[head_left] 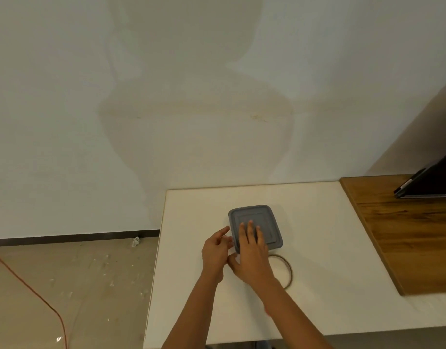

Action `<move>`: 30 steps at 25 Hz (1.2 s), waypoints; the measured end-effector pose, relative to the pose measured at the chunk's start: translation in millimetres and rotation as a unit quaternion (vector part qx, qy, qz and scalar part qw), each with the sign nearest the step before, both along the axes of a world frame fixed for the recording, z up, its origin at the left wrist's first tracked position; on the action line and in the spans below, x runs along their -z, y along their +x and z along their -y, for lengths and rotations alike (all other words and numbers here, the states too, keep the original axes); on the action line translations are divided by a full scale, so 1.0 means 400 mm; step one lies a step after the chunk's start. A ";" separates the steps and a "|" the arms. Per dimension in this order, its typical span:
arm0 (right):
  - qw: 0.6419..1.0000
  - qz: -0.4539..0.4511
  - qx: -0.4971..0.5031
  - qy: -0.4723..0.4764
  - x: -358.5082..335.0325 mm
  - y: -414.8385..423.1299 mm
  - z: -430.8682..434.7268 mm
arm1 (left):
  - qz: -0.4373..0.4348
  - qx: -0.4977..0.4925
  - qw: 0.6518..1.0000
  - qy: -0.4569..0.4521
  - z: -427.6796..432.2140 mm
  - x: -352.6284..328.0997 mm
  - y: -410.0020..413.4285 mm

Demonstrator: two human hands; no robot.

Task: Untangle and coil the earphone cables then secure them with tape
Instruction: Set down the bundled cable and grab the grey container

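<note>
Pose: right hand [252, 250] flat, fingers straight, on grey square plastic container lid [266, 217] | left hand [215, 248] touching lid's left edge, grip cannot be told | white worktop [191, 210] beneath.

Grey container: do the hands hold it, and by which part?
Right hand lies flat on top of the grey container, fingers straight; left hand is at its left rim, grip unclear.

You are in a bare, unfinished office-like room: plain white wall [166, 84], debris-strewn concrete floor [78, 285], white bench [330, 248], laptop [433, 182] far right.
</note>
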State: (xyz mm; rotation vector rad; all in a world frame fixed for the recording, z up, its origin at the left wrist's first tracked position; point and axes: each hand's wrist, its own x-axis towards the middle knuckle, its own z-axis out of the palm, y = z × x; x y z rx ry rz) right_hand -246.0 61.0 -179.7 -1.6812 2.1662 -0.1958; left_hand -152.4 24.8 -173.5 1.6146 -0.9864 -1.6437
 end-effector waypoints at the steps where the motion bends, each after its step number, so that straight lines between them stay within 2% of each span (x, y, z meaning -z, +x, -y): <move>1: 1.000 0.019 -0.020 0.006 -0.005 -0.015 -0.007 | 0.005 -0.001 1.000 0.005 -0.001 0.000 0.002; 3: 0.993 0.075 0.031 -0.090 -0.036 -0.054 -0.003 | 0.032 -0.001 0.999 0.006 0.006 -0.007 -0.006; 5: 0.962 0.045 0.170 -0.207 -0.052 -0.128 0.034 | 0.109 0.006 0.994 -0.021 0.035 -0.011 -0.029; 6: 0.950 0.032 0.235 -0.205 -0.053 -0.169 0.058 | 0.139 0.009 0.990 -0.029 0.051 -0.016 -0.044; 8: 0.948 0.089 0.292 -0.092 -0.044 -0.216 0.100 | 0.170 0.022 0.985 -0.023 0.069 -0.020 -0.075; 9: 0.949 0.137 0.282 -0.031 -0.033 -0.217 0.111 | 0.178 0.028 0.983 -0.019 0.072 -0.014 -0.088; 11: 0.950 0.176 0.256 -0.003 -0.001 -0.199 0.109 | 0.195 0.025 0.980 -0.027 0.070 0.001 -0.105; 15: 0.939 0.207 0.267 -0.069 0.029 -0.199 0.099 | 0.229 -0.001 0.970 -0.078 0.070 0.022 -0.122; 20: 0.924 0.243 0.273 -0.114 0.053 -0.204 0.090 | 0.320 0.034 0.937 -0.138 0.071 0.049 -0.125; 23: 0.919 0.245 0.274 -0.143 0.067 -0.209 0.094 | 0.308 0.026 0.939 -0.153 0.083 0.059 -0.124; 27: 0.918 0.249 0.289 -0.109 0.057 -0.207 0.100 | 0.302 0.049 0.943 -0.133 0.096 0.054 -0.121; 30: 0.902 0.292 0.294 -0.117 0.025 -0.227 0.137 | 0.232 0.071 0.961 -0.130 0.160 0.017 -0.123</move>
